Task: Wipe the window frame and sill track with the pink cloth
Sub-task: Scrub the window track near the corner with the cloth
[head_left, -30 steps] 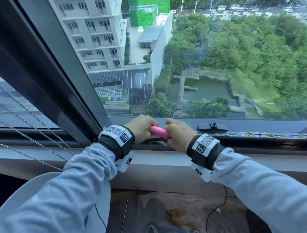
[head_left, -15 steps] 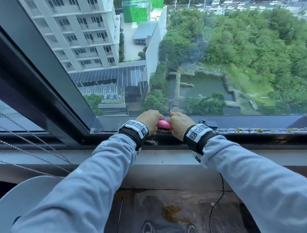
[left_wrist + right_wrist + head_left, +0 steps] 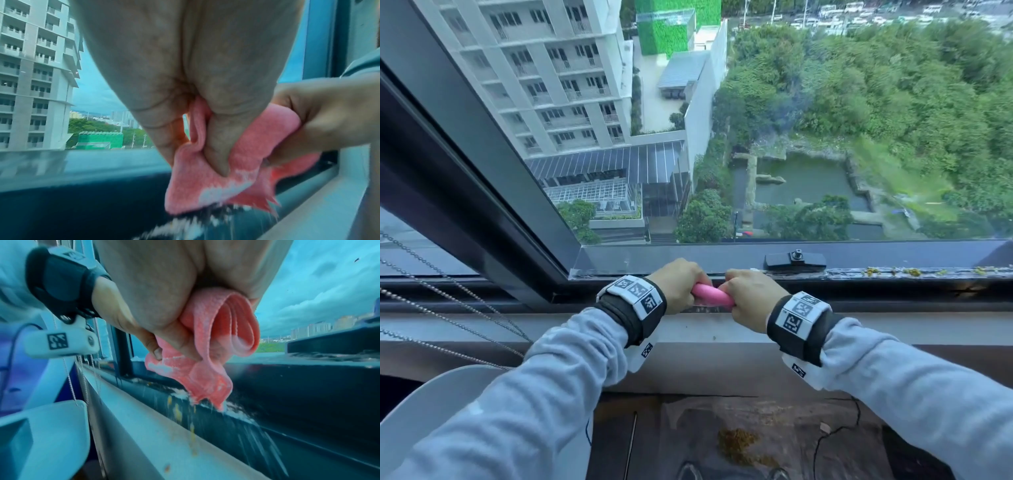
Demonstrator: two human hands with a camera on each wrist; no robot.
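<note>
Head view: both hands clamp the rolled pink cloth [image 3: 711, 297], left hand [image 3: 677, 285] at nine o'clock, right hand [image 3: 751, 297] at three; its long axis runs along the sill track [image 3: 893, 274] directly beneath, dripping.

Sill track [image 3: 893, 274] runs open rightward; black latch [image 3: 795, 261] sits just behind; bead chains [image 3: 448, 308] hang left.
</note>
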